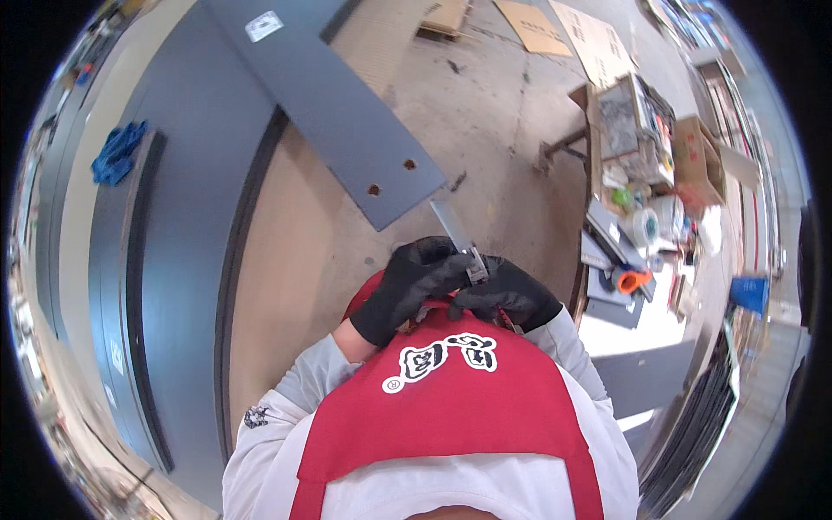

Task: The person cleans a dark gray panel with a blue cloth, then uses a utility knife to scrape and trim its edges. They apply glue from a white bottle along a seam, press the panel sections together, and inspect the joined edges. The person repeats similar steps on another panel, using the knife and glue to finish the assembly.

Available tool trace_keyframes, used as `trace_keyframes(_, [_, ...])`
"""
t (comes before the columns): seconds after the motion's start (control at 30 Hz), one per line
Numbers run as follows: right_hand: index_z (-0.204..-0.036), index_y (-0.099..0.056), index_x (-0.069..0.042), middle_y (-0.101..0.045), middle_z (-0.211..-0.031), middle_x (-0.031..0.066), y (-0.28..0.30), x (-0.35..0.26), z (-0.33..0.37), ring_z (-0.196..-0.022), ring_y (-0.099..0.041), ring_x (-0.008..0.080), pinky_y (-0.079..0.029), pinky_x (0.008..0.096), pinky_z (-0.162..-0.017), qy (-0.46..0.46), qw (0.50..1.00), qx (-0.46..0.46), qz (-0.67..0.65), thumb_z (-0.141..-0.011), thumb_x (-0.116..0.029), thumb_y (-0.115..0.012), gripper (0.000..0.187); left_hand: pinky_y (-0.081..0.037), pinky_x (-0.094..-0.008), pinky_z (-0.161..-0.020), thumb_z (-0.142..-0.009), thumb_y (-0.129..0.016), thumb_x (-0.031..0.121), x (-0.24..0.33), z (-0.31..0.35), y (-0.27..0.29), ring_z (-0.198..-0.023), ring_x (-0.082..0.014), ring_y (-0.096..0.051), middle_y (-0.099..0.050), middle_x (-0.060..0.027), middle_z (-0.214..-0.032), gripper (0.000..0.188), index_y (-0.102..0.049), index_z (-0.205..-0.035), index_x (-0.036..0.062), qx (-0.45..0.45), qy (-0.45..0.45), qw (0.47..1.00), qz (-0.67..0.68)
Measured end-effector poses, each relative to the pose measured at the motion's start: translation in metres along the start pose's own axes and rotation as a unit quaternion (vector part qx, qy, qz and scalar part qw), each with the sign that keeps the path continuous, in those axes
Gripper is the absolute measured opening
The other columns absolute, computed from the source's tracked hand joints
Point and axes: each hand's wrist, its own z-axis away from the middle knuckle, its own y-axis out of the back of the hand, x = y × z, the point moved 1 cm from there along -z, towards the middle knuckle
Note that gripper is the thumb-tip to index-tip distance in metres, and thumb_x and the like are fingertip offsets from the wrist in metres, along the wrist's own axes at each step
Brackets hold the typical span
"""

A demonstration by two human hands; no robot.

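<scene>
Both my hands wear black gloves and meet in front of the red apron [442, 407]. Between them is a flat, silvery ruler-like metal tool [457, 230] with a small metal block at its near end; its exact kind I cannot make out. My left hand [412, 282] is closed around the block end from the left. My right hand [513, 296] has its fingers curled at the same end, from the right. The blade points away from me, close to the corner of a dark grey board [347, 130] with two round holes near its end.
Larger dark grey panels [186, 234] lie stacked at left, with a blue cloth [119, 152] and a narrow dark strip on top. At right stands a cluttered workbench [589, 165] with tape rolls, an orange-handled item and a cardboard box [696, 160]. Flat cardboard [533, 28] lies on the floor beyond.
</scene>
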Motion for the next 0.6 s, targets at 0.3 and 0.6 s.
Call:
trace_keyframes(0.3, [-0.126, -0.050, -0.002, -0.066, -0.103, 0.0126, 0.057, 0.091, 0.120, -0.088, -0.064, 0.0153, -0.053, 0.0290, -0.076, -0.152, 0.971, 0.147, 0.114, -0.081, -0.012, -0.071, 0.051, -0.048, -0.0255, -0.073, -0.092, -0.058, 0.032, -0.019, -0.003, 0.014, -0.083, -0.0150, -0.063, -0.066, -0.0057, -0.097, 0.028, -0.061, -0.106, 0.0071, 0.242, -0.023, 0.939, 0.244])
trace_keyframes(0.6, [-0.110, -0.059, -0.003, -0.065, -0.085, 0.0079, 0.245, 0.224, 0.199, -0.069, -0.063, 0.0179, -0.050, 0.0296, -0.059, 0.066, 0.799, 0.587, 0.116, -0.080, -0.018, -0.066, 0.035, -0.044, -0.0343, -0.090, -0.092, -0.058, 0.032, -0.055, -0.012, 0.036, -0.099, -0.0241, -0.060, -0.064, -0.0107, -0.109, 0.040, -0.055, -0.120, 0.0048, 0.254, -0.041, 0.962, 0.095])
